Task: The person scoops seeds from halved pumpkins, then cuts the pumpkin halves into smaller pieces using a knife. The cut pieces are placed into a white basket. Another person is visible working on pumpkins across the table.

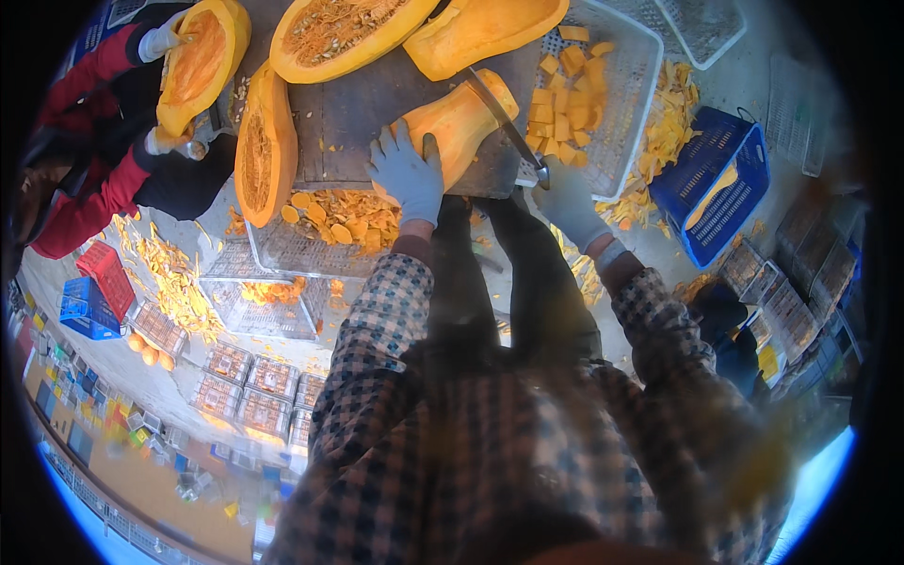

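My left hand (411, 169), in a light grey glove, lies spread on a peeled pumpkin half (462, 145), pressing it on the dark board (346, 134). My right hand (571, 201), gloved too, grips the handle of a long knife (510, 128), whose blade lies across the far part of that piece. Whether the blade has cut into the flesh I cannot tell. Beyond the board's middle are a seedy pumpkin half (339, 32) and a hollowed one (487, 32). Another seedy half (265, 152) leans at the board's left end.
A white plastic crate (635, 134) at the right holds orange pumpkin cubes (561, 106). Peelings (653, 152) lie between it and a blue crate (710, 176). A crate of trimmings (318, 265) stands below the board. At the left a co-worker's gloved hands (161, 39) hold a pumpkin half (201, 67).
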`<action>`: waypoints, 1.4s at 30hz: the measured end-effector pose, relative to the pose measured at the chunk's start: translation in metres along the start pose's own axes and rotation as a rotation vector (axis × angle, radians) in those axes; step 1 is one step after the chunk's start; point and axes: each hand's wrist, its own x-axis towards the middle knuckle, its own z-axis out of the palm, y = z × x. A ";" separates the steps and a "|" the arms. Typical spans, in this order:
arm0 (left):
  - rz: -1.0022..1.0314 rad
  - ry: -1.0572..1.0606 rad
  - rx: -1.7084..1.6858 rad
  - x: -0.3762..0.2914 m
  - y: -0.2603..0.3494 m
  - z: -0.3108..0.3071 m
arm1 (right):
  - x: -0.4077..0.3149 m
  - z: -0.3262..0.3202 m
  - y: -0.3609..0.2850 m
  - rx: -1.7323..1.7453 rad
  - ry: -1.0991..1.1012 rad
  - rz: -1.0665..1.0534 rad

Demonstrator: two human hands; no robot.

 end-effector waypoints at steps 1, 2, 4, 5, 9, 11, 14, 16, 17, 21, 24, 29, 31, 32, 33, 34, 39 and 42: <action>-0.036 -0.061 0.041 0.000 0.000 0.000 | -0.014 -0.005 -0.004 0.022 0.000 0.010; -0.012 0.022 0.014 -0.001 0.000 0.000 | -0.021 -0.008 -0.008 0.011 -0.057 0.076; -0.045 -0.028 -0.011 -0.001 0.000 0.001 | -0.025 -0.002 -0.012 -0.031 -0.066 0.026; -0.026 0.015 -0.033 -0.001 -0.001 0.002 | -0.022 0.005 -0.012 -0.043 -0.097 -0.031; -0.034 -0.024 -0.044 -0.001 -0.004 0.007 | 0.012 0.055 0.003 -0.116 0.018 -0.088; -0.017 0.028 -0.051 -0.001 -0.005 0.010 | 0.027 0.063 0.010 -0.134 0.075 -0.092; -0.028 0.036 -0.140 -0.005 -0.009 0.009 | 0.021 0.048 0.006 -0.054 -0.076 0.009; -0.040 0.048 -0.281 -0.005 -0.016 0.007 | 0.004 0.026 -0.008 -0.044 -0.042 -0.057; -0.092 0.060 -0.282 -0.005 -0.021 0.006 | -0.011 0.019 -0.016 -0.037 -0.012 -0.086; -0.148 0.077 -0.325 -0.008 -0.036 0.009 | -0.032 0.029 -0.039 -0.084 -0.066 -0.030; -0.121 0.117 -0.316 -0.012 -0.040 0.017 | -0.012 0.065 -0.032 -0.071 -0.070 -0.034; -0.116 0.112 -0.323 -0.016 -0.041 0.021 | 0.021 0.083 -0.024 0.000 -0.096 0.020; -0.053 0.133 -0.405 -0.014 -0.045 0.015 | 0.013 0.066 -0.035 -0.009 -0.070 -0.012; -0.103 0.161 -0.436 -0.019 -0.050 0.007 | 0.002 0.053 -0.042 -0.033 -0.072 -0.032; -0.152 0.155 -0.470 -0.023 -0.055 0.000 | -0.010 0.043 -0.049 -0.062 -0.072 -0.035; -0.229 0.141 -0.514 -0.031 -0.057 -0.007 | -0.024 0.036 -0.056 -0.034 -0.080 -0.024; -0.296 -0.056 -0.551 -0.054 -0.055 -0.018 | -0.032 0.071 -0.068 -0.094 -0.109 -0.003; -0.294 -0.096 -0.528 -0.058 -0.053 -0.014 | 0.002 0.109 -0.057 -0.036 -0.155 0.107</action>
